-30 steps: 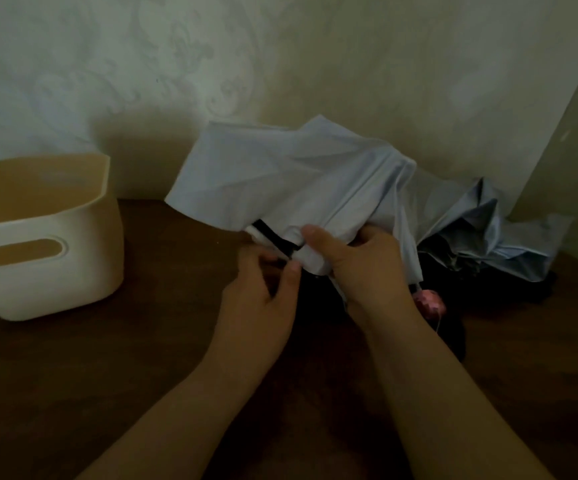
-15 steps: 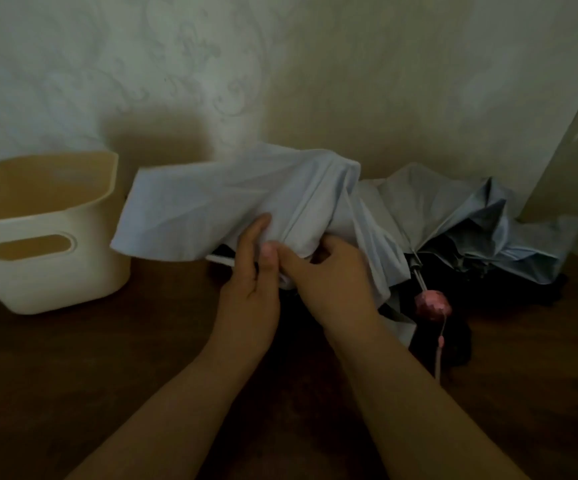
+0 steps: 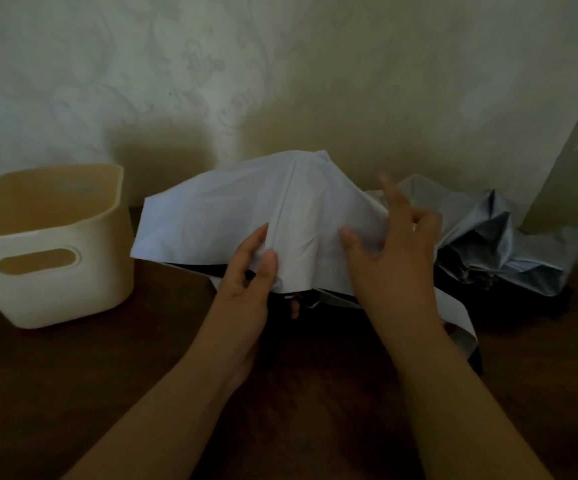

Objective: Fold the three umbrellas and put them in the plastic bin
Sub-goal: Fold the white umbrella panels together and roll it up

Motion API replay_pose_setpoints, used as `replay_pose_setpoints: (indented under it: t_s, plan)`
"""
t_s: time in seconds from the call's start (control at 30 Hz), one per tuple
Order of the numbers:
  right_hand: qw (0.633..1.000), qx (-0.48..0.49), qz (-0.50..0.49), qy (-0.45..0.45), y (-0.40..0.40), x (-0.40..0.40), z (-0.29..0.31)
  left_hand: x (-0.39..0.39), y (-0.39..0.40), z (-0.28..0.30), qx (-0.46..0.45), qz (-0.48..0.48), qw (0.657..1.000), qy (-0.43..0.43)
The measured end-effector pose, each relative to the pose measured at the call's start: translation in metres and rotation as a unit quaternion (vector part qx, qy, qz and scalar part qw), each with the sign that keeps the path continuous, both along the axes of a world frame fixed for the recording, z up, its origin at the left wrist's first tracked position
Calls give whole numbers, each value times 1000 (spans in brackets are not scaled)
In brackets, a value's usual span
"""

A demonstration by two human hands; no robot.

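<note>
Currently: pale umbrella canopy (image 3: pixel 253 216), left hand (image 3: pixel 249 275) pinching a pleat to gather it; right hand (image 3: pixel 394 251) open, fingers spread, smoothing. Plastic bin (image 3: pixel 52 244) stands left on table (image 3: pixel 73 393), likely within reach.

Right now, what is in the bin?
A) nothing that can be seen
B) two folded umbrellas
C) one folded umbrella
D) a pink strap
A: the bin shows only bare inner walls, while the left hand grips the pale umbrella over the table and a grey umbrella lies crumpled at the right.
</note>
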State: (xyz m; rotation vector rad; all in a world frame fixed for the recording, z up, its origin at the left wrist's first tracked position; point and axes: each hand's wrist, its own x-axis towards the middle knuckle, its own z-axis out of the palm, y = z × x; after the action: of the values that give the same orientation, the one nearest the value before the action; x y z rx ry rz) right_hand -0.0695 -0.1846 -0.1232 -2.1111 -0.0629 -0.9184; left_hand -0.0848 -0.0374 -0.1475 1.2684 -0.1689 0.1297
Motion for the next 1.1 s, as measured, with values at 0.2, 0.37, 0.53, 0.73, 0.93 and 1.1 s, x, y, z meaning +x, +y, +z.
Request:
replay_pose_setpoints:
  t_s: [0.2, 0.37, 0.53, 0.73, 0.93, 1.1]
  plan:
    - [994, 87, 68, 8, -16, 12, 5, 3, 6, -5, 49, 28, 998, -1]
    - [969, 197, 120, 94, -25, 11, 9, 8, 16, -8, 113, 49, 991, -43]
    - [988, 57, 90, 110, -27, 10, 18, 7, 15, -6, 185, 30, 980, -71]
    - [992, 34, 93, 82, -13, 26, 57, 6, 16, -5, 198, 30, 975, -100]
    - [983, -3, 165, 78, 4, 33, 73, 7, 19, -4, 181, 36, 977, -109]
    - [986, -69, 120, 96, 3, 33, 76, 4, 19, -2, 249, 20, 957, -146]
